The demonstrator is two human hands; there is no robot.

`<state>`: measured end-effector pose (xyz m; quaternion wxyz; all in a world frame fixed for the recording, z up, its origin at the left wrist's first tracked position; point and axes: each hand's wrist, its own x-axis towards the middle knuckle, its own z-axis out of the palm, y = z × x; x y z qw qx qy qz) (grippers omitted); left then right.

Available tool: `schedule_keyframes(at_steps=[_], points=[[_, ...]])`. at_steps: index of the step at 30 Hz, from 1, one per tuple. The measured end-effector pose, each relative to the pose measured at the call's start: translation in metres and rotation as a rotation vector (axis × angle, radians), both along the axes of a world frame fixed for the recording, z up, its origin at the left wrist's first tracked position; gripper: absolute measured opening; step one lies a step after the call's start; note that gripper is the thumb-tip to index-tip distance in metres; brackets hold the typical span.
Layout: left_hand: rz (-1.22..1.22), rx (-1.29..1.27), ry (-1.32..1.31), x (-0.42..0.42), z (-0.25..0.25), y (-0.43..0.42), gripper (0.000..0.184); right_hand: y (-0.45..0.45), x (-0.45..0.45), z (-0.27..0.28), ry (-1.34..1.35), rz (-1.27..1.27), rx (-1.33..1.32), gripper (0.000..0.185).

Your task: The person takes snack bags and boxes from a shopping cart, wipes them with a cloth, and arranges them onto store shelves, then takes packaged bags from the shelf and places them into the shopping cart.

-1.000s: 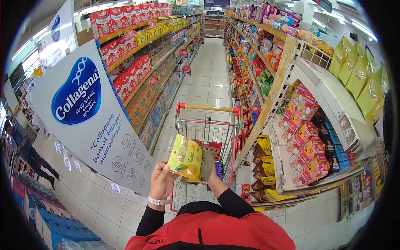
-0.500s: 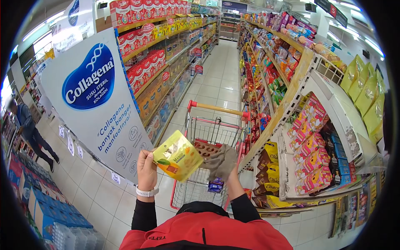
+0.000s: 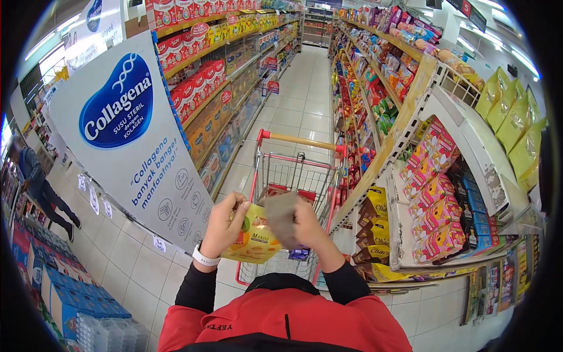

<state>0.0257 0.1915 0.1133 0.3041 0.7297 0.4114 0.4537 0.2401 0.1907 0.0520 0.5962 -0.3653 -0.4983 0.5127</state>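
Observation:
A yellow mango snack pouch (image 3: 258,239) is pinched near its top left corner by my left hand (image 3: 226,223), which wears a white wristband. My right hand (image 3: 309,226) grips a grey-brown cloth (image 3: 281,218). The cloth overlaps the right side of the pouch and hides part of its front. Both hands are above the shopping cart (image 3: 258,176). Inside the cart, purple packs (image 3: 299,254) and a red-brown item show partly behind the pouch and cloth.
A Collagena sign (image 3: 120,117) stands at left, beside shelves of red boxes (image 3: 196,88). On the right, a display holds pink packs (image 3: 437,220) and yellow-brown bags (image 3: 375,234). A person (image 3: 41,182) stands at far left. The tiled aisle (image 3: 305,100) runs ahead.
The pouch has turned and come lower, its top now between my hands. My right hand has brought the cloth from beside the pouch up over its right side. The view has shifted slightly.

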Motion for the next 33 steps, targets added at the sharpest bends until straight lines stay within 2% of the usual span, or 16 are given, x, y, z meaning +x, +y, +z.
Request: schedule_keyframes(at_steps=[2, 4, 6, 13, 15, 16, 18, 19, 21, 25, 27, 31, 33], points=[[0.053, 0.059, -0.026, 0.007, 0.003, -0.001, 0.012, -0.001, -0.002, 0.008, -0.677, -0.156, 0.432, 0.024], [0.073, 0.074, -0.023, 0.007, 0.006, -0.003, 0.012, -0.003, 0.000, 0.004, -0.629, -0.160, 0.379, 0.022], [0.098, 0.086, -0.020, 0.006, 0.006, -0.002, 0.012, -0.011, 0.005, 0.012, -0.441, -0.145, 0.266, 0.023], [0.097, 0.024, -0.049, 0.006, 0.009, 0.000, 0.014, -0.026, 0.023, 0.007, -0.404, -0.049, 0.096, 0.026], [0.103, 0.015, -0.063, 0.007, 0.009, 0.002, 0.015, -0.030, 0.026, 0.010, -0.173, 0.114, -0.046, 0.027], [0.090, 0.016, -0.072, 0.007, 0.009, 0.003, 0.014, -0.031, 0.029, 0.009, -0.177, 0.118, -0.048, 0.027], [0.081, 0.017, -0.083, 0.007, 0.009, 0.004, 0.014, -0.032, 0.034, 0.008, 0.023, 0.255, -0.154, 0.028], [0.081, 0.030, -0.069, 0.006, 0.011, 0.003, 0.014, -0.033, 0.035, 0.009, 0.022, 0.258, -0.156, 0.028], [0.083, 0.038, -0.054, 0.006, 0.015, 0.002, 0.014, -0.037, 0.036, 0.012, 0.216, 0.288, -0.214, 0.031], [0.078, 0.100, -0.018, 0.015, 0.013, -0.001, 0.013, -0.034, 0.026, 0.005, 0.127, 0.187, -0.175, 0.034], [0.072, 0.129, -0.013, 0.020, 0.011, -0.003, 0.013, -0.030, 0.020, -0.005, -0.039, -0.001, -0.162, 0.035], [0.085, 0.162, -0.008, 0.020, 0.007, -0.001, 0.013, -0.022, 0.031, -0.022, 0.029, 0.041, -0.195, 0.033], [0.086, 0.160, -0.021, 0.019, 0.006, -0.001, 0.013, -0.023, 0.030, -0.013, 0.013, 0.089, -0.125, 0.036]])
